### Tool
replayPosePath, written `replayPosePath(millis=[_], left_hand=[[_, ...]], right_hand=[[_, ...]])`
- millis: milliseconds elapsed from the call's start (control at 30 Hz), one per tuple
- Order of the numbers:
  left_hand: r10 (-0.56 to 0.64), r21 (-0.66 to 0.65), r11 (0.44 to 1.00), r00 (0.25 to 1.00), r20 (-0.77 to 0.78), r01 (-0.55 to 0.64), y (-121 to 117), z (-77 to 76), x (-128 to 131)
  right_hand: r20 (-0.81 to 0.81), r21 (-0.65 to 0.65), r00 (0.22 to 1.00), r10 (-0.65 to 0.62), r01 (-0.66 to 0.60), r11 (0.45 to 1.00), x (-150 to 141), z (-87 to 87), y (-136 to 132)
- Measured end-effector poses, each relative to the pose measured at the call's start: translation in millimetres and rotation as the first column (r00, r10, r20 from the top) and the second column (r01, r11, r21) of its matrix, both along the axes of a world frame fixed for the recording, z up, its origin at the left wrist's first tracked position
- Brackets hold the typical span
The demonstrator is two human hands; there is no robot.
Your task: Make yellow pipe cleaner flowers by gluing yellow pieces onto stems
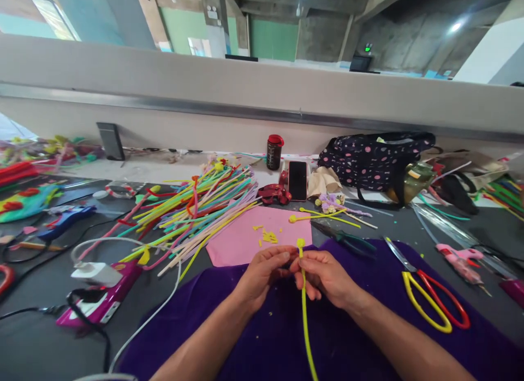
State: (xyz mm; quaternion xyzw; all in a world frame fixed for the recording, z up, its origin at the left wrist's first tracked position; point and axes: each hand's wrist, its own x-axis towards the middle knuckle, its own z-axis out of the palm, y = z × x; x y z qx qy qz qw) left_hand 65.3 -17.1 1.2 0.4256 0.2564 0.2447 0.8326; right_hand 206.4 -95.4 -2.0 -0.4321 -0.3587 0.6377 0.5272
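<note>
A yellow pipe cleaner [306, 329] stands nearly upright between my hands, with a small bunched knob at its top and its long tail curving down toward me. My right hand [327, 274] pinches it just under the knob. From the other side, my left hand [266, 272] closes its thumb and fingers at the same spot; its fingertips are partly hidden. Beyond my hands, short yellow snippets [269, 237] lie on a pink sheet [229, 242]. Two or so yellow knobbed stems [323, 217] rest at the sheet's right edge. A dark purple cloth [262, 337] lies beneath my forearms.
Scissors with red and yellow handles [434, 299] lie at right, dark-handled pliers [346, 239] nearer the middle. A large pile of coloured pipe cleaners [204, 206] spreads at left. A pink power strip [104, 296] with cables sits front left. Behind are a phone [297, 180], bottle [274, 153] and patterned bag [364, 165].
</note>
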Motion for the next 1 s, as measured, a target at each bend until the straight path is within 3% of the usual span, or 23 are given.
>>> replayPosePath(millis=[233, 433, 700, 767, 833, 900, 1000], left_hand=[[0.056, 0.057, 0.997, 0.992, -0.112, -0.05, -5, -3.7, -7], [0.003, 0.091, 0.996, 0.998, -0.059, 0.002, -12, -4.3, -1], [-0.008, 0.134, 0.991, 0.999, -0.053, 0.015, -16, -3.0, -3], [0.015, 0.194, 0.981, 0.999, -0.052, -0.005, -15, -2.6, -4], [0.049, 0.264, 0.964, 0.995, -0.085, -0.025, -14, -2.2, -4], [0.063, 0.32, 0.947, 0.989, -0.137, -0.016, -14, -1.3, -5], [0.053, 0.369, 0.929, 0.984, -0.168, 0.013, -14, 0.2, -7]], right_hand=[[0.015, -0.111, 0.997, 0.07, -0.068, 0.991, 4, -0.3, 3], [0.15, -0.159, 0.978, 0.145, -0.121, 0.98, 0, 0.4, -1], [0.385, -0.03, 0.915, 0.122, -0.119, 0.992, -7, 1.5, -11], [0.538, 0.033, 0.838, 0.095, -0.133, 0.991, -4, 6.5, -11], [0.686, 0.124, 0.727, -0.02, -0.09, 0.988, 2, 12.5, -11], [0.733, 0.182, 0.67, -0.117, -0.027, 0.983, 8, 17.2, -10], [0.643, 0.185, 0.758, -0.109, -0.016, 0.983, 14, 18.7, -8]])
